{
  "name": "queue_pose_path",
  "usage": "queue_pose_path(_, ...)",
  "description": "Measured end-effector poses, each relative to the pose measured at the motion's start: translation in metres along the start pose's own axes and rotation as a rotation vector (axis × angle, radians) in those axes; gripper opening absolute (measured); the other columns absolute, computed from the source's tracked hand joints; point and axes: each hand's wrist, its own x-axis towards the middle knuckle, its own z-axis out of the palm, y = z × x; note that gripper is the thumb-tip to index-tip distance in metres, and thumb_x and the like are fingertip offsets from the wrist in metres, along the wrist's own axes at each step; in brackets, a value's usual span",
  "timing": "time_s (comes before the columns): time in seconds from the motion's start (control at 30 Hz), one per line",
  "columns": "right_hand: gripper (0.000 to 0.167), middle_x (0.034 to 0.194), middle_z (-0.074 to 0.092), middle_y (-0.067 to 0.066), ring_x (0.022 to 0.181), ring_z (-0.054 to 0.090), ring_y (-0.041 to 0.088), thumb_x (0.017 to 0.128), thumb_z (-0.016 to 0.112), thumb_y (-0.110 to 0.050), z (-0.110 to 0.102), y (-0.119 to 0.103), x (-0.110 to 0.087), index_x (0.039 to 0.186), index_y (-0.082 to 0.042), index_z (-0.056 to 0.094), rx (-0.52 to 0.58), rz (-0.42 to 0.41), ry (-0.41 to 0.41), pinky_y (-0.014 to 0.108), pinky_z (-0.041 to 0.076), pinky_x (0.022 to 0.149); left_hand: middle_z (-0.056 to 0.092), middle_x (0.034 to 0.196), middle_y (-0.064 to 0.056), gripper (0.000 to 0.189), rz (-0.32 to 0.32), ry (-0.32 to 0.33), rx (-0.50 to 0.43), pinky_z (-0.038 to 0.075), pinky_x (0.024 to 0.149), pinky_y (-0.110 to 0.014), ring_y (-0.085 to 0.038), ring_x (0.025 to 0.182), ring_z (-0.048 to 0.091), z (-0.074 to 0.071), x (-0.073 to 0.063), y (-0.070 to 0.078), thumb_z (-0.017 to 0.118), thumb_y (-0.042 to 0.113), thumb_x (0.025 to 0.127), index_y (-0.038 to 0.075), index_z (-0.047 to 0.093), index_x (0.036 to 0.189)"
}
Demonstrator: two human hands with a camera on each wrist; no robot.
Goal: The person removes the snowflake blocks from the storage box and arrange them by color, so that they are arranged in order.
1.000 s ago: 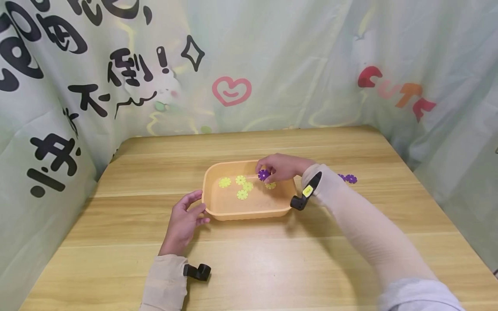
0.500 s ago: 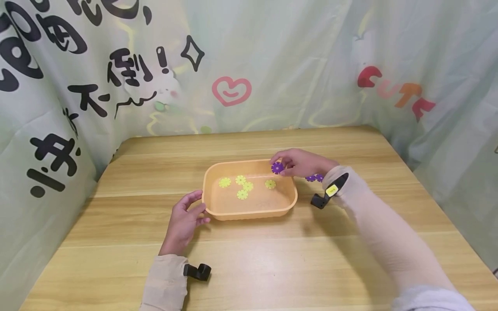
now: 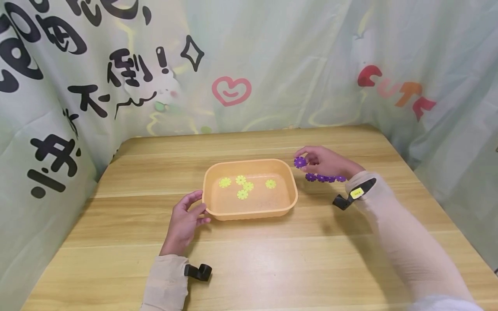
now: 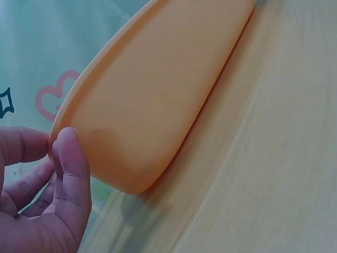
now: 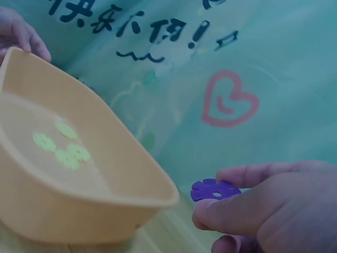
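Between the thumb and fingertips of my right hand is a purple notched plastic disc with a centre hole. It is held just beyond the right end of an orange plastic basin. Several more purple discs lie in a row on the table, partly behind that hand. My left hand grips the basin's left end; in the left wrist view its thumb presses the outer wall and a finger meets the rim. Several yellow notched discs lie spread over the basin floor.
The wooden table reaches back to a pale printed curtain that surrounds it at the back and sides. Black wrist cameras are strapped on both sleeves.
My right hand has moved right with the purple disc, from over the basin to outside its right end. More of the purple row now shows. My left hand and the basin have stayed still.
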Motion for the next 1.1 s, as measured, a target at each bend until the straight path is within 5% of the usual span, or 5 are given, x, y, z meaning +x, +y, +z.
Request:
queue_pose_path(0.4,0.038,0.084,0.064,0.011,0.073,0.058,0.026,0.09,0.066,0.0,0.002,0.039,-0.021,0.126,0.003,0.054,0.03,0.073,0.121,0.027,0.05,0.056,0.042,0.134,-0.014,0.042,-0.007,0.007,0.017,0.058,0.062,-0.025,-0.019,0.083,0.057,-0.001,0.001,-0.002,0.054,-0.005,0.095,0.002,0.047,0.135)
queue_pose_path(0.8,0.045,0.112,0.057,0.023,0.1,0.055,0.035,0.095,0.062,-0.012,-0.012,0.065,-0.049,0.136,-0.002,0.048,-0.012,0.266,0.188,0.033,0.052,0.067,0.042,0.133,-0.011,0.042,-0.004,0.003,-0.002,0.058,0.062,-0.025,-0.017,0.08,0.057,-0.002,0.002,-0.003,0.054,-0.006,0.095,0.004,0.048,0.135)
queue_pose_path(1.1,0.045,0.103,0.057,0.021,0.084,0.057,0.028,0.094,0.063,-0.011,-0.02,0.09,-0.069,0.135,0.0,0.047,-0.003,0.308,0.243,0.03,0.053,0.06,0.042,0.133,-0.011,0.042,0.015,-0.002,-0.008,0.058,0.062,-0.024,-0.016,0.079,0.057,-0.003,0.003,-0.005,0.054,-0.006,0.095,0.004,0.048,0.135)
